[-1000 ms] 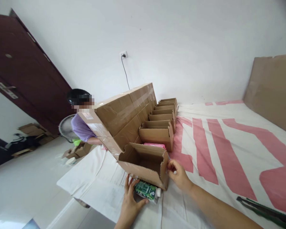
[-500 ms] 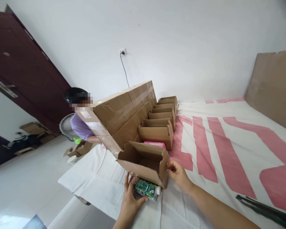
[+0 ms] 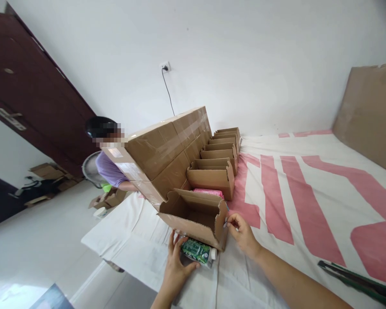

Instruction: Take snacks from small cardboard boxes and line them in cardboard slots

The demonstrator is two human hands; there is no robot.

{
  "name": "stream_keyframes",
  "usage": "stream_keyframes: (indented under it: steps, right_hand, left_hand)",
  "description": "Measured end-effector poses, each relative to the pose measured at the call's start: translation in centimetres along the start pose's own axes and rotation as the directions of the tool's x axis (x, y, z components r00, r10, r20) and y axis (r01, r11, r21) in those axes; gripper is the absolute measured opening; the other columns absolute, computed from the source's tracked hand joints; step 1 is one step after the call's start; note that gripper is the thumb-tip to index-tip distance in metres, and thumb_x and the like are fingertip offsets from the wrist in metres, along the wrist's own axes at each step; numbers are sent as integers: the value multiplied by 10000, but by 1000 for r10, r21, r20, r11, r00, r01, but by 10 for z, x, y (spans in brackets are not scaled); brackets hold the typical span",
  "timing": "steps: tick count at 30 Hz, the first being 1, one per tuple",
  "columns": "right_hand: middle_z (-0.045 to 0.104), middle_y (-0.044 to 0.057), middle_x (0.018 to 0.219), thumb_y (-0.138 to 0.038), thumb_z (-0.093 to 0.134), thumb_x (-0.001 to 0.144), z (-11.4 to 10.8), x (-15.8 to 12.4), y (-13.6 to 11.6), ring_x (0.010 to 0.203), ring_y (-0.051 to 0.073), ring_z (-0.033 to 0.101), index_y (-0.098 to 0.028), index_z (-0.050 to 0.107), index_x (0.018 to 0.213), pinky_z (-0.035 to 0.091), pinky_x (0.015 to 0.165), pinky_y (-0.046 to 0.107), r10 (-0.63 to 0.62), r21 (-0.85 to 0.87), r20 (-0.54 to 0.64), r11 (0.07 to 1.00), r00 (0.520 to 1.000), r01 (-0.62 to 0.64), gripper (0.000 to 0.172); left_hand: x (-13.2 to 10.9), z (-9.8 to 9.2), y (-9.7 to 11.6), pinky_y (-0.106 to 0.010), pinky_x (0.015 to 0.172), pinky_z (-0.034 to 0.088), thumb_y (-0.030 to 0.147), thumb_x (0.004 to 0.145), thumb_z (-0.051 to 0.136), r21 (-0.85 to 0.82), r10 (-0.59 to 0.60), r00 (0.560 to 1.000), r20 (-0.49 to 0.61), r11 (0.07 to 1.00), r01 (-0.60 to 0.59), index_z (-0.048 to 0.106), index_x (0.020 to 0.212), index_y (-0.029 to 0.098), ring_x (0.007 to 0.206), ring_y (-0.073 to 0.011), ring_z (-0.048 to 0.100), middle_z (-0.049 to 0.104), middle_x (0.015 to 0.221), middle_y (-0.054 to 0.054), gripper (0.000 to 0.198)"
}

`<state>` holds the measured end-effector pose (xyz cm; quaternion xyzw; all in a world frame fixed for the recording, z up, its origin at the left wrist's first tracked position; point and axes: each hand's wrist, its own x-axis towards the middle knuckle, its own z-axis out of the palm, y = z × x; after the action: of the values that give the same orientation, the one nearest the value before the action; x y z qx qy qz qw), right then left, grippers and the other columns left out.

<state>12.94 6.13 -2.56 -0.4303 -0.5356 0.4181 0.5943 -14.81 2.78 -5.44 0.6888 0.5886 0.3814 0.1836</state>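
Observation:
A green drink carton (image 3: 197, 252) with a white cap lies on its side against the front of an open cardboard box (image 3: 186, 224). My left hand (image 3: 176, 262) grips the carton's left end, fingers behind it and thumb in front. Beside the box's right end, my right hand (image 3: 242, 234) is closed in a pinch, with a small whitish bit at the fingertips that is too small to name. The box stands upright with its top open, and no contents show in it. Just behind it, a pink packet (image 3: 208, 192) is partly hidden.
Several open cardboard boxes (image 3: 210, 178) run in a row toward the wall, alongside stacked taped cartons (image 3: 167, 150). A person in a purple sleeve (image 3: 111, 169) is behind the stack. A dark, long tool (image 3: 357, 279) lies right on the red-and-white cloth (image 3: 328, 206).
The view has shifted slightly. Both hands keep nearly the same places, the left at the carton and the right at the box's end; a whitish bit shows more clearly at the right fingertips.

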Motion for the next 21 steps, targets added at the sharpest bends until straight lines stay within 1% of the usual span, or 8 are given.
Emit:
stream_keyframes:
  steps: [3,6,10,13,17,21]
  right_hand:
    - [582,2,758,-378,606,813,-1,0,1,705,172,523,-216,549,792,428,673,303,-4,11,0,1000,1000,4,174]
    - [548,-12,739,-344,631,763,-3,-1,-2,692,163,490,-217,537,768,397,666,295,26,48,11,998,1000,-27,158]
    - [493,-35,705,-322,663,714,-8,-1,-12,674,148,449,-222,513,731,368,652,282,71,181,83,980,994,-85,181]
    - [489,-39,695,-316,681,708,-11,-1,-17,679,145,442,-216,536,731,362,661,279,92,231,118,966,989,-117,178]
    - [520,-31,694,-365,739,690,-7,0,-9,684,151,469,-210,556,720,377,662,284,124,226,126,962,984,-150,243]
    - [546,-22,681,-449,762,681,0,2,5,654,158,488,-208,562,722,391,637,294,138,157,102,976,985,-153,316]
  left_hand:
    - [0,1,-2,-572,1128,404,446,621,849,4,13,1000,-9,1000,-13,585,1184,211,1422,-409,391,142,1632,-148,665]
    - [0,1,-3,-584,1136,387,451,634,845,14,21,1000,-5,1000,-21,578,1187,215,1431,-406,377,135,1632,-149,659]
    - [0,1,-2,-589,1141,376,447,635,846,4,29,1000,-5,1000,-29,574,1194,218,1439,-409,361,126,1633,-152,662]
    - [0,1,-2,-600,1137,373,447,623,853,7,19,1000,-1,1000,-19,574,1195,211,1440,-419,354,120,1632,-161,678]
    - [0,0,-3,-606,1147,353,452,646,838,2,19,1000,13,1000,-19,559,1210,208,1451,-413,335,94,1636,-165,675]
    - [-1,1,-2,-580,1146,372,434,640,843,0,18,1000,-1,1000,-18,569,1197,213,1447,-404,348,115,1636,-152,659]
